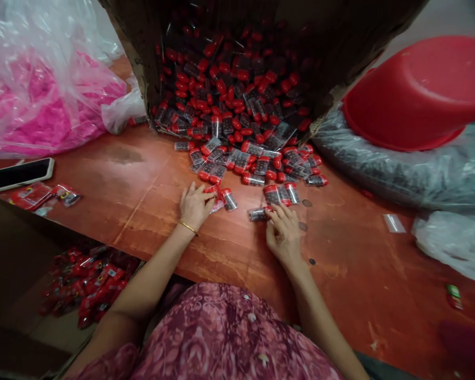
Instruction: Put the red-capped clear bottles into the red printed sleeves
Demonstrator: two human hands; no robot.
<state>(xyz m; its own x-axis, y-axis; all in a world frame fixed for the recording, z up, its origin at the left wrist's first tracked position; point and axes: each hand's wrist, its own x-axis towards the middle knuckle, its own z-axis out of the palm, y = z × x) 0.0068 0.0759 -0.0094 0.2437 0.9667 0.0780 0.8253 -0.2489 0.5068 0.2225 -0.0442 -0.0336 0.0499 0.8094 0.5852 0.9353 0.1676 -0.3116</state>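
Many small clear vials with red caps spill from a tipped cardboard box onto the reddish-brown table. My left hand, with a gold bangle on its wrist, rests on the table with its fingers closed on a packeted vial at the pile's near edge. My right hand lies beside it, its fingertips pinching a single vial that lies flat. A few more vials lie just beyond the right hand.
A phone and red packets lie at the left. Below them an open carton holds packed red items. A pink-filled plastic bag sits far left, a red basin on plastic bags far right.
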